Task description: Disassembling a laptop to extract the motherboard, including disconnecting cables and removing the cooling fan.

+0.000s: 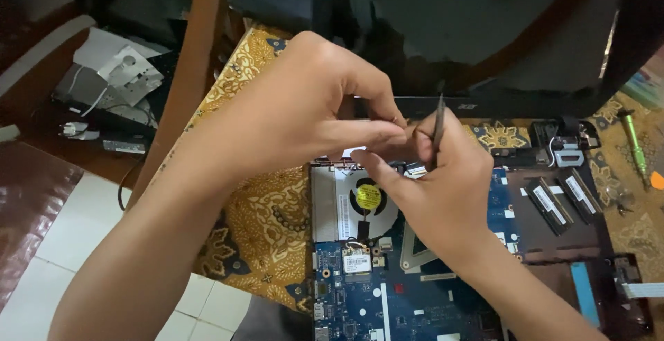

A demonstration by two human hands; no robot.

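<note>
Nearest us lies the blue motherboard (pixel 387 299) with its fan (pixel 368 197). Above it our right hand (pixel 443 189) pinches a thin dark tool (pixel 438 123), our left hand (pixel 311 106) pinched shut against it. Beyond, the laptop screen (pixel 477 30).

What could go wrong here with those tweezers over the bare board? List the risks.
1. The tweezers in the right hand might slip and scratch the exposed blue motherboard or the fan.
2. The left hand pinches close to the tip, so whatever small part is there, hidden by fingers, could drop into the chassis.
3. Loose memory sticks could get knocked.
</note>
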